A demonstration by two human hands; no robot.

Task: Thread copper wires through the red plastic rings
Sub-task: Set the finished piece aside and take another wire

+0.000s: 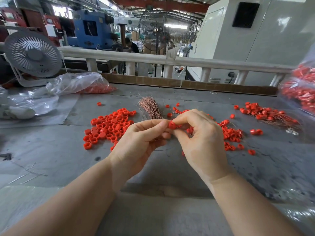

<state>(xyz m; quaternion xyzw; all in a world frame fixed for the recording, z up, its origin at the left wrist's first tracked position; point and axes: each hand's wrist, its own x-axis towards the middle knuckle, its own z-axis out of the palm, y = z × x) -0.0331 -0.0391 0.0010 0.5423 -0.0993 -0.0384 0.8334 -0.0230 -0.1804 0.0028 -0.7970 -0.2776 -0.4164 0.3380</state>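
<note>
Grey table [51, 150]: bare stretch near the person, low board along far edge. Ring pile [107, 126] left of centre, more rings w/ wires [265, 113] far right. Copper wire bundle [150, 108] behind hands. Left hand [138, 142] & right hand [201, 138] meet mid-table, fingertips of both pinched on one red ring [172, 124], held above the surface.

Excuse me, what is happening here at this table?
A person is threading copper wire through red plastic rings. Both hands meet above the grey table: the left hand and the right hand pinch one red ring between their fingertips. A bundle of copper wires lies just behind. A pile of loose rings sits to the left, and rings with wires lie at the right.
</note>
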